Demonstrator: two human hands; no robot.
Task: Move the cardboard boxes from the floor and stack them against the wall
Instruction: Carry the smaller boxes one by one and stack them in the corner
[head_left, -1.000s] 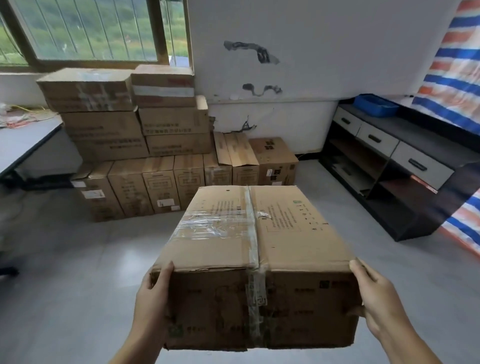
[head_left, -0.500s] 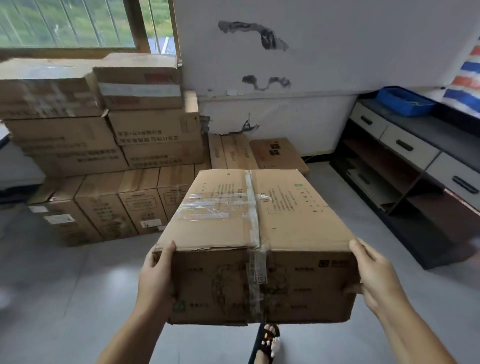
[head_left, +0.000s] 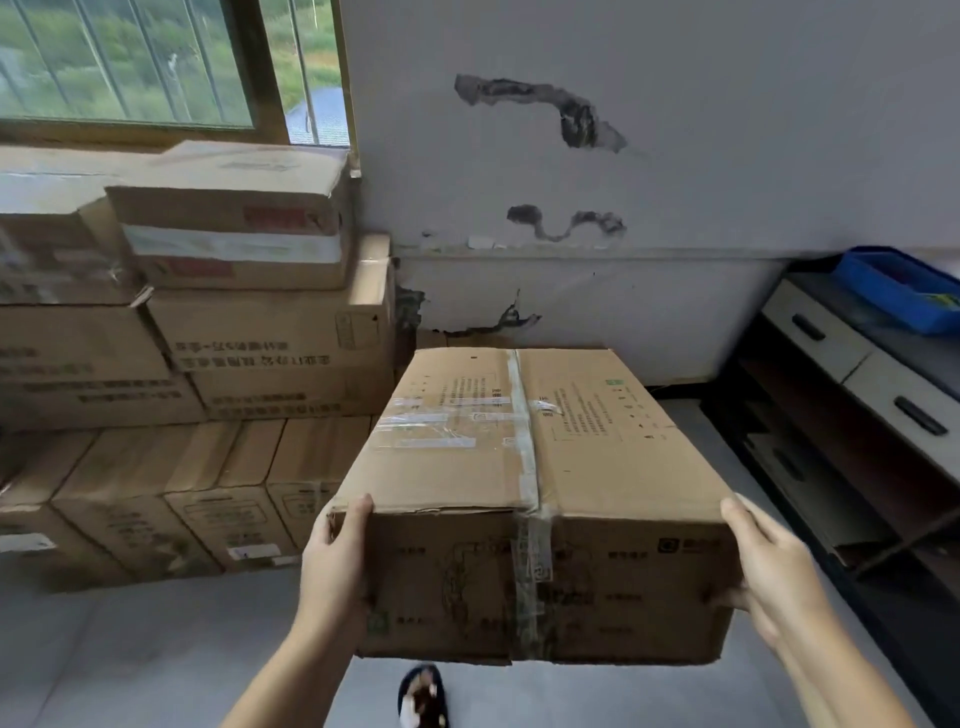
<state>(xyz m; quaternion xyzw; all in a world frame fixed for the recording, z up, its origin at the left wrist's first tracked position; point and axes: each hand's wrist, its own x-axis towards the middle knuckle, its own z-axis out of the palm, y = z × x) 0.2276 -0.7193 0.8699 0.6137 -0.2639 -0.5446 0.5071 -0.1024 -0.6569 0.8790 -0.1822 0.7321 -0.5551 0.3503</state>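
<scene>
Cardboard box (head_left: 530, 499), one, sealed with clear tape along its top seam, is held in the air in front of the person, clear of the grey floor (head_left: 130, 649). Two hands carry it, one at each end.

Going left to right: far to the left of the fingers, a stack of boxes (head_left: 218, 364) stands against the wall (head_left: 675, 130) under a barred window (head_left: 130, 62). Its bottom row on the floor shows about five boxes stood side by side; above them lie roughly four larger boxes in two layers, and on top are two more, the nearer one with a white band and red labels. Exact counts at the left edge are unclear because the picture cuts them off.

The left hand (head_left: 332, 561) grips the near left corner of the held box, thumb hooked over the top edge, its fingers out of sight behind the side. Below the box, one foot in a dark sandal (head_left: 423, 696) stands on the floor. The right hand (head_left: 774, 566) clasps the near right corner, fingers (head_left: 748, 525) laid over the top edge and side.

Right of the fingers, a dark shelf unit (head_left: 841, 467) with three visible pale drawers lines the side wall. One blue tray (head_left: 898, 286) sits on its top.
</scene>
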